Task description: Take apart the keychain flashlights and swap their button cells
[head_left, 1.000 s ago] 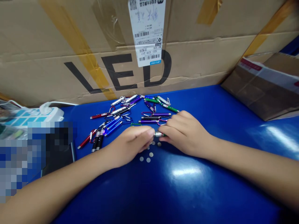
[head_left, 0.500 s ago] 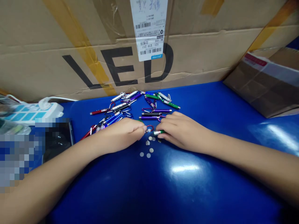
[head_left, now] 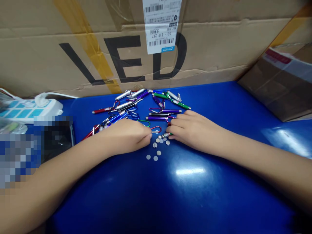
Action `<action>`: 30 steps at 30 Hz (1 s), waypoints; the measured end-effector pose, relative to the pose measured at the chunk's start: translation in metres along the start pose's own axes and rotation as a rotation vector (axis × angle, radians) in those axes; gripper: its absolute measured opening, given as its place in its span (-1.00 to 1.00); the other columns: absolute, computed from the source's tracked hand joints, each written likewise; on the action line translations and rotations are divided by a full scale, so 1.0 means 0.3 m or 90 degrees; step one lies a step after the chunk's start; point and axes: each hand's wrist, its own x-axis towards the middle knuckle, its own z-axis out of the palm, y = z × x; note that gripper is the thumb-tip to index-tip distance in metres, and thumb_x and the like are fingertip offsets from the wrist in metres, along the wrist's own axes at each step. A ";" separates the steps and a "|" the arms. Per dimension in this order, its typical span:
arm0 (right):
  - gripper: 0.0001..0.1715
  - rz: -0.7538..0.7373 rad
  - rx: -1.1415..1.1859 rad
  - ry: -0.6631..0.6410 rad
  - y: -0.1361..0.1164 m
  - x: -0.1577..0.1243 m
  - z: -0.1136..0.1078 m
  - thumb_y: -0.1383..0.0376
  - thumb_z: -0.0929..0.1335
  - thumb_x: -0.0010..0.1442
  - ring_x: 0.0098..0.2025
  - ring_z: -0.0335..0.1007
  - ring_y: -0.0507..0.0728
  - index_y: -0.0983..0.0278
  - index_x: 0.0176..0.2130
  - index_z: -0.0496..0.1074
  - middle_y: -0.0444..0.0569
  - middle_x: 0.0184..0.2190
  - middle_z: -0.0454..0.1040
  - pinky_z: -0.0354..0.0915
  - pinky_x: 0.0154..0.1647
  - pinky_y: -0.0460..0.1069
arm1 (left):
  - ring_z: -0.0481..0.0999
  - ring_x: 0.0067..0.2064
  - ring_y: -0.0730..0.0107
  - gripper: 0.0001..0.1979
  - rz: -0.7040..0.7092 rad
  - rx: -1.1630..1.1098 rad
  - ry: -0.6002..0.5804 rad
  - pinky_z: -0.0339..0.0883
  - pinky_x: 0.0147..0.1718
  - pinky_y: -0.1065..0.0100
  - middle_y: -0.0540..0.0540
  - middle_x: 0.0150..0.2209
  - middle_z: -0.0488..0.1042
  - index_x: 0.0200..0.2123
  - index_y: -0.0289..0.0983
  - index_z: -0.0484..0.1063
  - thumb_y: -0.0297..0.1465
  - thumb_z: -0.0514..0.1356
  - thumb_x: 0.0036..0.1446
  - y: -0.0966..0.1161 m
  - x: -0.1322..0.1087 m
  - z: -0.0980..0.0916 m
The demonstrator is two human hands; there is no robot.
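My left hand is closed in a pinch, and a red carabiner clip sticks out at its fingertips; whatever is attached inside the hand is hidden. Across a small gap, my right hand curls its fingers over a green penlight, whose silver end points left and down. Below the fingertips several small flat silver discs lie on the blue table. Just beyond both hands is a loose pile of keychain penlights in purple, black, blue, red, green and silver, with carabiner clips.
A large cardboard box marked LED stands along the back. At the right is a smaller open carton. To the left lie a white power strip with plugged-in cables and a dark, glossy flat object.
The green penlight has turned in my right hand, its silver end now angled lower left. A red piece now shows beside the right fingers. The whole view has shifted slightly.
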 end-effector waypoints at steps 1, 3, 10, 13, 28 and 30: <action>-0.79 -0.001 -0.002 0.000 -0.001 0.000 0.000 0.25 0.25 0.32 -0.26 0.30 0.15 0.25 -0.28 0.44 -0.08 -0.36 0.50 -0.04 -0.26 0.01 | 0.42 -0.51 0.37 -0.67 0.000 -0.002 0.002 0.05 -0.54 0.38 -0.03 -0.52 0.45 -0.49 -0.26 0.36 -0.34 -0.07 0.26 0.000 0.000 0.000; -0.79 -0.002 -0.005 0.000 -0.003 0.000 -0.001 0.25 0.25 0.32 -0.28 0.29 0.14 0.25 -0.29 0.43 -0.07 -0.37 0.50 -0.05 -0.27 0.01 | 0.41 -0.52 0.38 -0.67 0.002 -0.008 0.010 0.05 -0.55 0.38 -0.03 -0.53 0.44 -0.50 -0.26 0.36 -0.34 -0.06 0.26 -0.001 0.000 0.002; -0.80 -0.006 -0.020 0.001 0.002 0.001 -0.006 0.26 0.25 0.32 -0.29 0.30 0.13 0.26 -0.28 0.43 -0.07 -0.37 0.50 -0.05 -0.29 0.01 | 0.40 -0.53 0.40 -0.65 0.016 -0.010 0.024 0.04 -0.55 0.38 -0.03 -0.54 0.45 -0.50 -0.26 0.36 -0.33 -0.08 0.27 -0.006 -0.001 0.008; -0.78 0.000 -0.010 0.004 0.012 -0.002 -0.017 0.25 0.25 0.32 -0.27 0.31 0.13 0.26 -0.25 0.45 -0.04 -0.34 0.52 -0.05 -0.31 0.01 | 0.42 -0.51 0.38 -0.63 0.018 -0.008 0.022 0.04 -0.54 0.37 -0.03 -0.53 0.44 -0.49 -0.26 0.35 -0.31 -0.10 0.29 -0.009 -0.002 0.011; -0.85 0.129 0.216 0.002 0.019 0.000 -0.055 0.39 0.26 0.17 -0.34 0.37 0.12 0.31 -0.21 0.36 -0.01 -0.35 0.48 0.20 -0.30 -0.01 | 0.48 -0.25 0.39 -0.84 0.023 -0.074 0.202 0.20 -0.41 0.43 -0.01 -0.25 0.48 -0.20 -0.18 0.46 -0.34 0.09 0.23 0.014 0.005 0.005; -0.86 0.106 0.277 -0.005 0.005 0.005 -0.043 0.35 0.27 0.21 -0.31 0.39 0.09 0.28 -0.21 0.40 -0.04 -0.32 0.50 0.22 -0.30 -0.04 | 0.46 -0.19 0.37 -0.81 0.062 -0.106 0.192 0.26 -0.29 0.40 -0.02 -0.22 0.48 -0.14 -0.15 0.48 -0.37 0.10 0.24 0.009 0.013 0.017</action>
